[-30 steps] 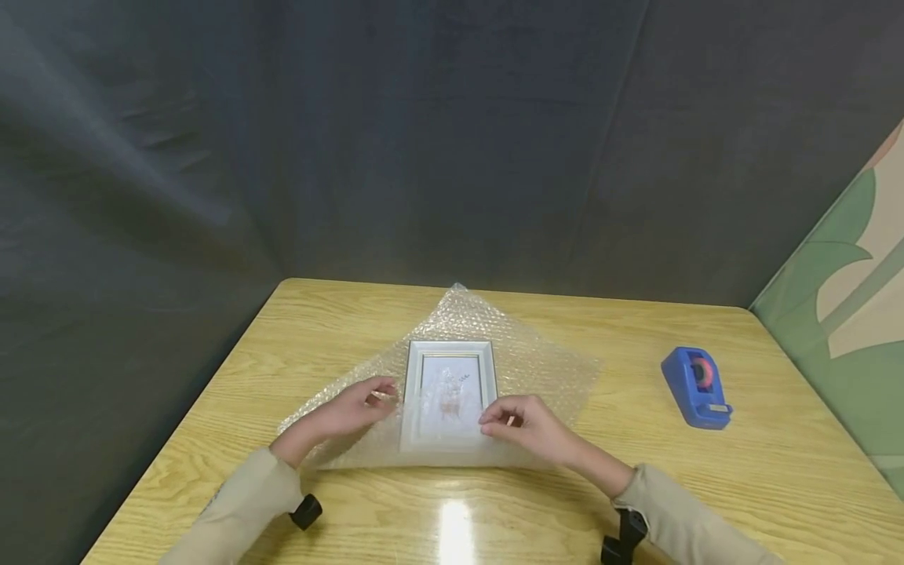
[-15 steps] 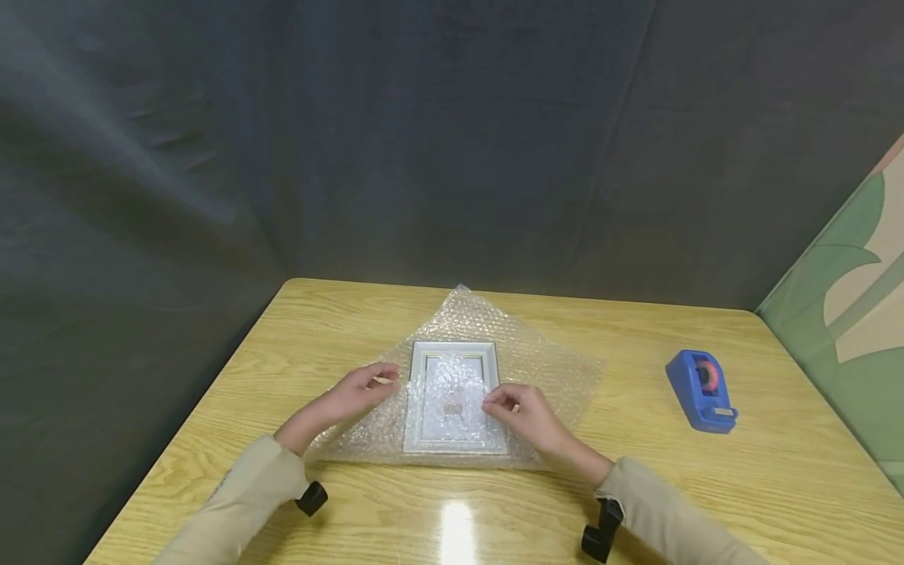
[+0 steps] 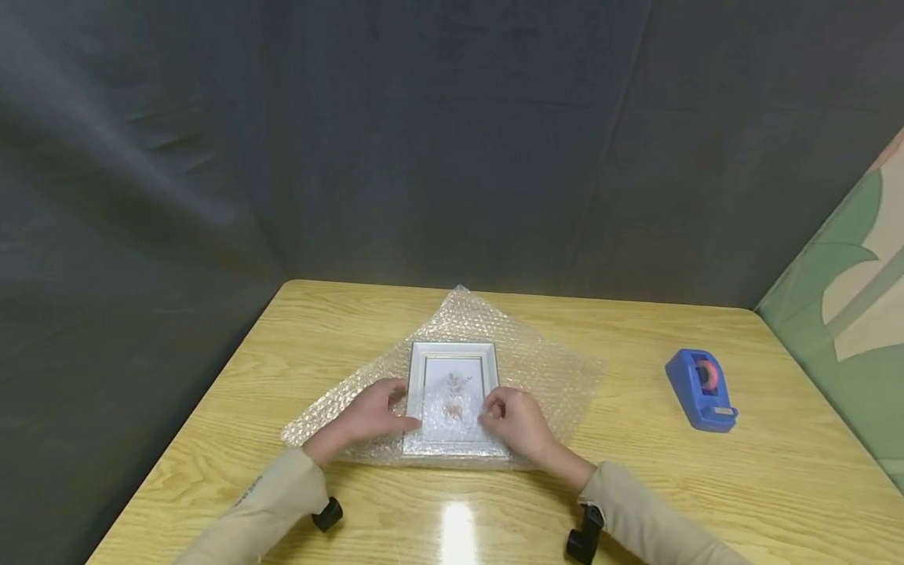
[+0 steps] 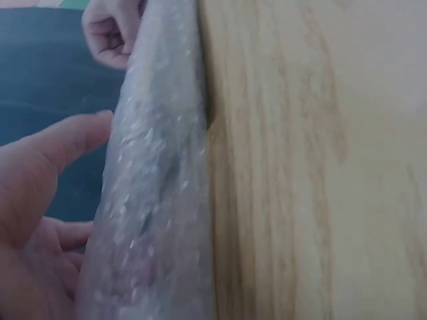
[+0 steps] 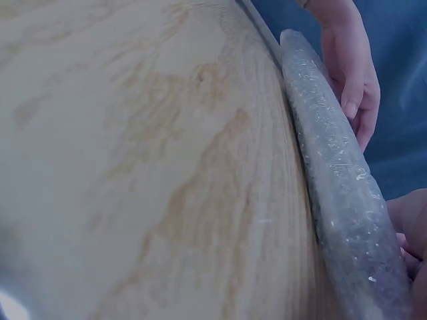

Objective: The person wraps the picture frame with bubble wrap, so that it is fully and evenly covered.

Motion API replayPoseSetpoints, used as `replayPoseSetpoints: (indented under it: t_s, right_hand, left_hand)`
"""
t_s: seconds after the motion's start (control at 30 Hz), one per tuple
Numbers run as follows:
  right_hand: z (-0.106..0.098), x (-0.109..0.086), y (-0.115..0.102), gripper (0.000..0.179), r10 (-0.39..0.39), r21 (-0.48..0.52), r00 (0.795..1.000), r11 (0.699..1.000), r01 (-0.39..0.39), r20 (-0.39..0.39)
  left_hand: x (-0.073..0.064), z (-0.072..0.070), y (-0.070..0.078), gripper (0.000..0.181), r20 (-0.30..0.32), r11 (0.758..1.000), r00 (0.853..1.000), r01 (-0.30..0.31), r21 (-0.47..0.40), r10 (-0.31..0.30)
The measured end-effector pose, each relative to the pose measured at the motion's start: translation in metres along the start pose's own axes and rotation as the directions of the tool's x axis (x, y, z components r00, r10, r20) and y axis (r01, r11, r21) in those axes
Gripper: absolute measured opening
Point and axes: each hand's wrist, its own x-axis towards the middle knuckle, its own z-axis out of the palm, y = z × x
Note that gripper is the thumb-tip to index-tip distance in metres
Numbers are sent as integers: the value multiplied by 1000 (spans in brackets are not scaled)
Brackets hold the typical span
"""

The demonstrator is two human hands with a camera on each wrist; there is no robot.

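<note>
In the head view a white picture frame (image 3: 453, 448) lies flat on a sheet of bubble wrap (image 3: 537, 357), whose front part is folded over the frame's lower portion. My left hand (image 3: 370, 410) is at the frame's left side, thumb reaching onto its edge and fingers extended. At the right edge, my right hand (image 3: 521, 424) has its fingertips drawn together and pinches the wrap. The folded front edge of the bubble wrap (image 4: 157, 167) fills the left wrist view's middle, next to my left thumb (image 4: 73, 137). The right wrist view shows the same rolled edge, with part of my right hand (image 5: 412, 233) beside it.
A blue tape dispenser (image 3: 701, 391) with a pinkish roll stands to the right on the wooden table (image 3: 233, 369). A dark curtain (image 3: 452, 157) hangs behind and on the left. A patterned green and beige panel (image 3: 854, 314) borders the right side.
My left hand has moved right and onto the frame's left edge. My right hand has shifted slightly, staying at the right edge. The wrap over the frame has shifted a little.
</note>
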Motion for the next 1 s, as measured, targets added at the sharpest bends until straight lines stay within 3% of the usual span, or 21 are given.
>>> replayPoseSetpoints:
  t_s: [0.17,0.27,0.43,0.63,0.8,1.0]
  right_hand:
    - [2,1,-1,17,-19,-46,999,999,18,-28]
    - [1,3,1,28,-43,-76,999,996,41,-26]
    - [-4,6,6,41,-137,-64,989,988,140,50]
    - [-5,7,10,38,-252,-44,943,963,267,218]
    - [-2,7,9,37,-274,-71,933,952,297,234]
    - [-3,7,8,35,-259,-92,935,953,288,242]
  left_hand:
    - [3,8,5,75,-71,985,997,55,163,-44]
    - [3,10,8,78,-98,975,993,84,208,-64]
    - [2,12,10,77,-111,973,991,94,211,-72]
    - [3,11,9,74,-102,979,993,76,190,-57]
    - [5,9,9,84,-78,979,996,48,198,-33]
    - [4,11,10,90,-75,976,996,52,212,-37]
